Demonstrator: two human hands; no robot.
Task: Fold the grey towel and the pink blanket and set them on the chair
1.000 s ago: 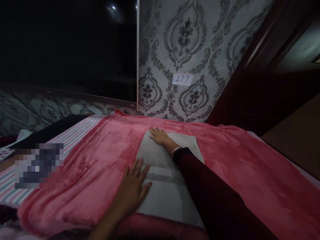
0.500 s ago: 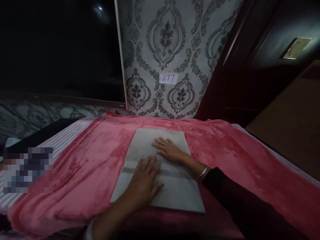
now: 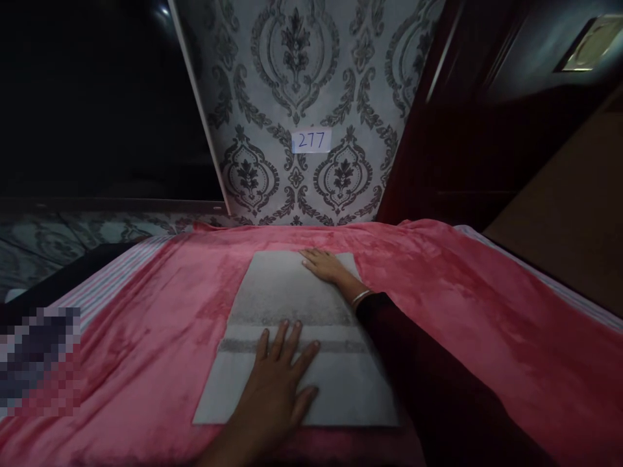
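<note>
- Left hand (image 3: 275, 383): palm down on the near half of the grey cloth (image 3: 280, 282), wrist crossing its near edge. Fingers spread apart, gripping nothing; fingertips reach beyond the dark band across the cloth.
- Grey cloth: lies spread flat, near edge roughly straight. Surface shows a plain near section, a dark band, a pale strip, then a mottled zone running into the far section.
- Pink blanket (image 3: 160, 311): beneath the grey cloth, extending past it on all sides; soft wrinkles to the cloth's left.
- Dark sleeve (image 3: 433, 376): covers the right forearm, over the cloth's right side. Bracelet (image 3: 361, 297) at the wrist, by the cloth's right edge.
- Right hand (image 3: 324, 264): palm down at the cloth's far edge, right of its middle. Fingers extended, lying closer together than the left's, clamped on nothing.
- Striped fabric (image 3: 117, 272): well to the left of the cloth, beside the blanket; a pixelated patch hides part of that area.
- Patterned wall (image 3: 296, 84): beyond the cloth's far edge. Paper slip (image 3: 311, 140) on it reads "277".
- Black screen (image 3: 97, 104): beyond the cloth, to its left.
- Dark red woodwork (image 3: 438, 155): beyond the cloth, to its right.
</note>
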